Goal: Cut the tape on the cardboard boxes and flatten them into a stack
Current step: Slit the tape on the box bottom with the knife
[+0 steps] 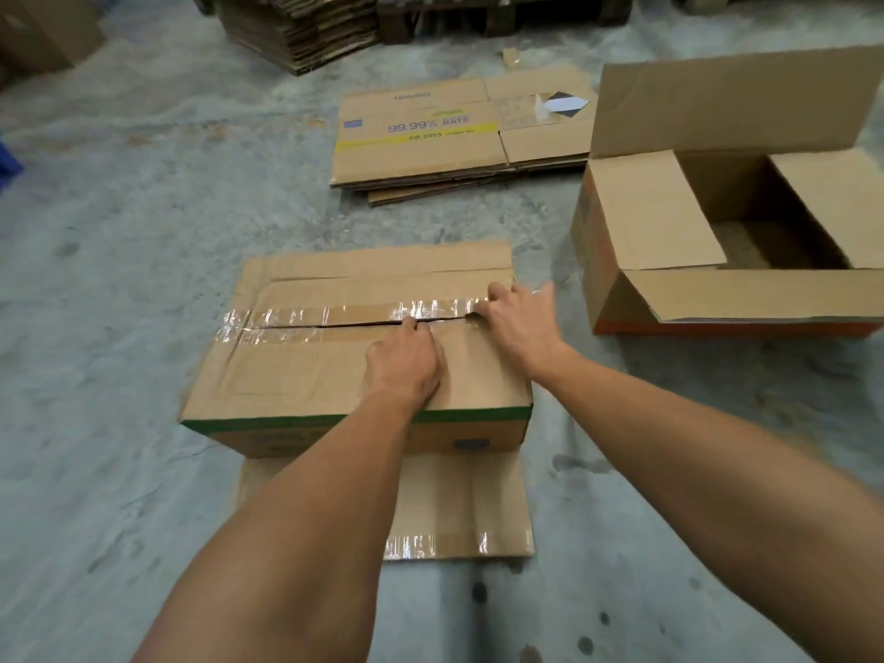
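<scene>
Mottled grey concrete floor [143, 208], dark wooden pallet [497, 12] at the far edge, blue object [7, 165] at left edge

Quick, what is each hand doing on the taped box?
Left hand: fingers curled at the split tape seam on the box; what it holds cannot be told.
Right hand: fingers pressing on the tape's right end.

Two hands [404, 363]; two upright boxes [335, 356]; two flattened stacks [430, 145].

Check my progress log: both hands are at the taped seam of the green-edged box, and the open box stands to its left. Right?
Not quite. In the head view both hands, left hand and right hand, are at the seam of the green-edged box, but the open box stands to its right.
</scene>
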